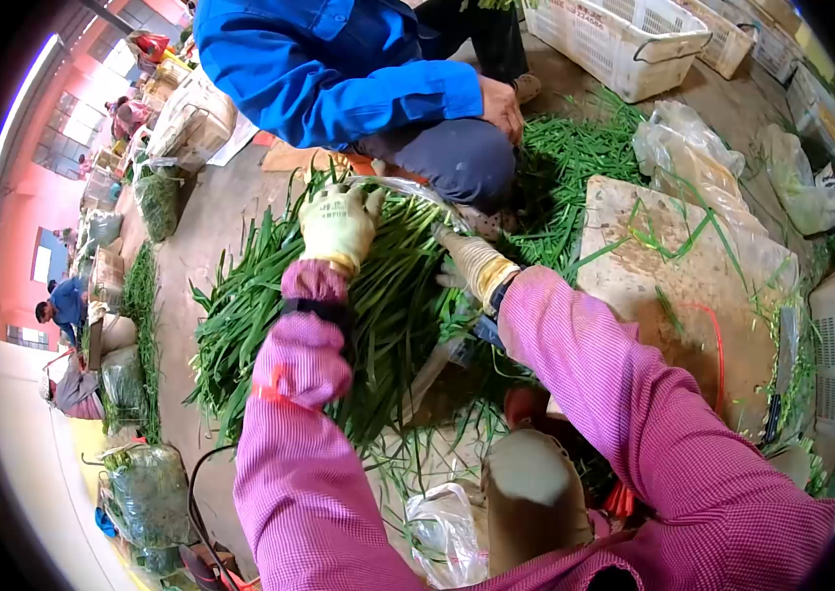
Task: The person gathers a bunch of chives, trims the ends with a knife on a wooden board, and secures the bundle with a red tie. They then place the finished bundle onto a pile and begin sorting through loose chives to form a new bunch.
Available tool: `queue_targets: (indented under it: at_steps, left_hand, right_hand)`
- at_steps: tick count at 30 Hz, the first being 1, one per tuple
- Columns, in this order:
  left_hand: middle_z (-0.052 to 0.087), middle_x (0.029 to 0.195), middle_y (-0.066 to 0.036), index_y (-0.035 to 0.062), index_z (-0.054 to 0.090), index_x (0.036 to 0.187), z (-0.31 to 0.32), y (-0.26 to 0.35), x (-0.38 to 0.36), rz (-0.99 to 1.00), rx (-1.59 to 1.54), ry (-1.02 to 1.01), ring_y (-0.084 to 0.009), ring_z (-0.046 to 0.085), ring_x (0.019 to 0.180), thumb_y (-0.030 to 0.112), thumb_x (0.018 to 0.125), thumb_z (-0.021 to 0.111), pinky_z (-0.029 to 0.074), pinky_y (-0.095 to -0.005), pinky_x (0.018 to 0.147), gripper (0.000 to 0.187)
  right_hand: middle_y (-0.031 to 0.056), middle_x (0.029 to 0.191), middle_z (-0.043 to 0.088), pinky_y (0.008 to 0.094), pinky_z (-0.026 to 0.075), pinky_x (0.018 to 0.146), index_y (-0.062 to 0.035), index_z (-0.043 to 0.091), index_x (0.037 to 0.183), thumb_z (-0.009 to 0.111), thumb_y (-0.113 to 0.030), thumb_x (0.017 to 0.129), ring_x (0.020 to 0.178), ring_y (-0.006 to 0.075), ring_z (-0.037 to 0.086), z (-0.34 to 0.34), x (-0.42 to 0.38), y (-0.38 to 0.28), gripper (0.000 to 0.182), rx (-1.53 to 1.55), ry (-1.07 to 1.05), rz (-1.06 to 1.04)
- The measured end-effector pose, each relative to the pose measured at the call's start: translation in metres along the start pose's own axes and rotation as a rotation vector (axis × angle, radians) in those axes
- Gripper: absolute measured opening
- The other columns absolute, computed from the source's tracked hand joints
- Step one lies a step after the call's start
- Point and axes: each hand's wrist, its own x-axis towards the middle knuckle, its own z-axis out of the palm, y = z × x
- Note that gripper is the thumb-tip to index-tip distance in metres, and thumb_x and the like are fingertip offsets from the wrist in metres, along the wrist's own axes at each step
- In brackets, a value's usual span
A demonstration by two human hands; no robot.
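A large heap of long, flat leafy greens point(368, 305) with pale stem ends lies in front of me. My left hand point(341, 225), in a pale glove with printing on its back, rests on the upper part of the heap, with its fingers bent down over the stalks. Its fingertips are partly hidden. At the heap's right edge is my right hand point(474, 264), in a worn, dirty glove with a ribbed cuff. Its fingers are apart, one stretched toward the stem ends, and nothing shows clearly held. Thin clear plastic point(408, 185) edges the heap's top.
A person in a blue jacket point(329, 69) sits opposite, one hand point(502, 108) at the knee. Loose greens point(585, 143) cover the floor nearby. A dirty board point(634, 286) lies right, with a knife point(782, 364) beside it. White crates point(624, 44) stand behind; a plastic bag point(445, 537) lies below.
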Motion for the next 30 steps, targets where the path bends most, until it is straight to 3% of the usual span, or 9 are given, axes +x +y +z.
queue_targets:
  at_steps: [5, 11, 13, 15, 19, 22, 25, 27, 30]
  left_hand:
    - [0.057, 0.137, -0.013, 0.0099, 0.062, 0.130, 0.093, -0.042, 0.062, -0.369, -0.016, -0.645, -0.0291, 0.053, 0.128, 0.063, 0.097, 0.029, 0.039, -0.0428, 0.107, 0.071]
    - [0.059, 0.132, -0.017, 0.0045, 0.061, 0.128, 0.090, -0.027, 0.059, -0.196, -0.059, -0.699, -0.0360, 0.053, 0.126, 0.076, 0.088, 0.033, 0.041, -0.0446, 0.105, 0.087]
    - [0.065, 0.117, -0.027, -0.0069, 0.063, 0.119, 0.123, -0.038, 0.057, -0.082, -0.374, -0.631, -0.0389, 0.060, 0.114, 0.083, 0.082, 0.040, 0.043, -0.0448, 0.098, 0.100]
    - [0.067, 0.112, -0.024, -0.0059, 0.062, 0.121, 0.069, -0.019, 0.043, -0.123, -0.454, -0.741, -0.0355, 0.063, 0.108, 0.082, 0.082, 0.044, 0.045, -0.0437, 0.095, 0.098]
    - [0.069, 0.105, -0.016, -0.0050, 0.062, 0.122, 0.021, -0.013, 0.017, -0.160, -0.666, -0.695, -0.0257, 0.064, 0.099, 0.071, 0.087, 0.053, 0.047, -0.0384, 0.092, 0.084]
    - [0.068, 0.107, -0.009, -0.0030, 0.056, 0.129, -0.002, -0.022, -0.011, -0.050, -0.992, -0.643, -0.0149, 0.062, 0.095, 0.056, 0.091, 0.060, 0.049, -0.0287, 0.086, 0.070]
    - [0.065, 0.115, -0.012, -0.0030, 0.043, 0.139, -0.006, -0.020, -0.031, 0.104, -1.067, -0.533, -0.0193, 0.060, 0.102, 0.048, 0.084, 0.074, 0.048, -0.0314, 0.089, 0.081]
    - [0.062, 0.124, -0.015, -0.0032, 0.035, 0.144, -0.040, -0.006, -0.045, 0.042, -0.609, -0.413, -0.0223, 0.059, 0.111, 0.036, 0.072, 0.087, 0.047, -0.0326, 0.095, 0.097]
    - [0.061, 0.125, -0.016, -0.0040, 0.034, 0.145, -0.047, -0.007, -0.046, -0.002, -0.814, -0.491, -0.0211, 0.059, 0.111, 0.036, 0.074, 0.086, 0.048, -0.0317, 0.094, 0.096]
  right_hand:
    - [0.0127, 0.155, 0.024, 0.0535, 0.044, 0.106, -0.0201, 0.027, 0.149, 0.067, -0.038, 0.092, 0.136, 0.0403, 0.034, -0.008, 0.012, -0.003, 0.072, 0.208, -0.101, 0.062]
    - [0.0085, 0.159, 0.018, 0.0542, 0.045, 0.103, -0.0224, 0.023, 0.151, 0.065, -0.048, 0.091, 0.143, 0.0319, 0.023, -0.009, 0.006, -0.007, 0.078, 0.112, -0.131, -0.020]
    - [0.0096, 0.160, 0.014, 0.0541, 0.041, 0.106, -0.0213, 0.018, 0.154, 0.065, -0.052, 0.090, 0.145, 0.0324, 0.019, -0.005, -0.001, -0.009, 0.085, 0.035, -0.137, -0.013]
    - [0.0170, 0.160, 0.012, 0.0546, 0.031, 0.113, -0.0146, 0.014, 0.155, 0.069, -0.060, 0.082, 0.147, 0.0343, 0.015, -0.001, 0.007, -0.007, 0.102, -0.033, -0.108, 0.005]
    - [0.0253, 0.155, 0.021, 0.0460, 0.027, 0.115, -0.0054, 0.026, 0.146, 0.073, -0.061, 0.078, 0.143, 0.0359, 0.023, -0.004, -0.007, 0.002, 0.100, 0.079, -0.116, 0.002]
    - [0.0234, 0.132, 0.046, 0.0483, 0.040, 0.099, -0.0001, 0.040, 0.139, 0.076, -0.044, 0.080, 0.117, 0.0330, 0.044, -0.005, -0.033, 0.002, 0.081, -0.154, -0.089, -0.165]
    - [0.0188, 0.108, 0.063, 0.0397, 0.048, 0.084, 0.0012, 0.057, 0.125, 0.071, -0.037, 0.086, 0.093, 0.0283, 0.060, 0.005, -0.011, 0.016, 0.057, -0.018, -0.159, -0.196]
    - [0.0138, 0.102, 0.065, 0.0369, 0.050, 0.077, 0.0001, 0.060, 0.120, 0.071, -0.028, 0.084, 0.087, 0.0243, 0.062, 0.003, -0.001, 0.028, 0.047, 0.133, -0.268, -0.281]
    - [0.0071, 0.099, 0.065, 0.0339, 0.052, 0.068, -0.0022, 0.059, 0.118, 0.075, -0.011, 0.079, 0.081, 0.0176, 0.062, -0.006, -0.025, 0.026, 0.043, 0.000, -0.263, -0.404]
